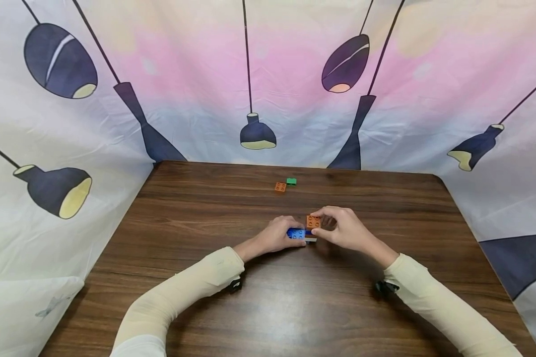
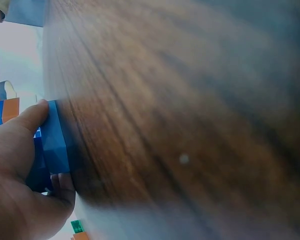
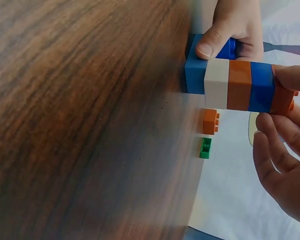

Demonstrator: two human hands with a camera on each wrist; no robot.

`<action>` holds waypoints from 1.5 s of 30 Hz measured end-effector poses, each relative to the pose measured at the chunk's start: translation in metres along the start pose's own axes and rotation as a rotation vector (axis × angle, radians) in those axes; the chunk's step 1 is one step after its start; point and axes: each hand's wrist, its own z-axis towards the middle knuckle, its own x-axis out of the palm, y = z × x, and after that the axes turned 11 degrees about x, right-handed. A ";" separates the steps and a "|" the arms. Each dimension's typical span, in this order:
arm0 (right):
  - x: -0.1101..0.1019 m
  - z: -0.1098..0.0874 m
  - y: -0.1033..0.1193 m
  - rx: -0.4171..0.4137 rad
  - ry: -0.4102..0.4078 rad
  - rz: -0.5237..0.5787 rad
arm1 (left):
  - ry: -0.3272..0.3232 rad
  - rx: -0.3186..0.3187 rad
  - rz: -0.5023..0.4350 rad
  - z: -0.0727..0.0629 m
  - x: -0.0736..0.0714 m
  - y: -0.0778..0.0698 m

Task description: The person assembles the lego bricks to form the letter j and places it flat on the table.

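Observation:
A stack of building bricks stands on the table, seen side-on in the right wrist view: a light blue base brick [image 3: 194, 75], a white brick [image 3: 216, 85], an orange brick [image 3: 239, 86], a blue brick [image 3: 261, 87], and another orange brick [image 1: 313, 221] on top. My left hand [image 1: 277, 234] grips the base from the left, its thumb and fingers on opposite sides. Beside the tower, a dark blue brick [image 3: 228, 48] sits on the base, partly covered by that hand. With thumb and fingertips, my right hand [image 1: 346, 230] pinches the top orange brick, whose studs show.
Farther back on the wooden table [image 1: 205, 198] lie a loose orange brick [image 1: 280, 187] and a small green brick [image 1: 292, 182], close together. A curtain [image 1: 196, 74] printed with lamps hangs behind the table. A pale cushion [image 1: 22, 312] is at the lower left.

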 end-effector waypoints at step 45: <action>-0.004 0.086 -0.017 0.016 0.104 0.004 | 0.012 -0.018 0.000 0.000 0.000 0.000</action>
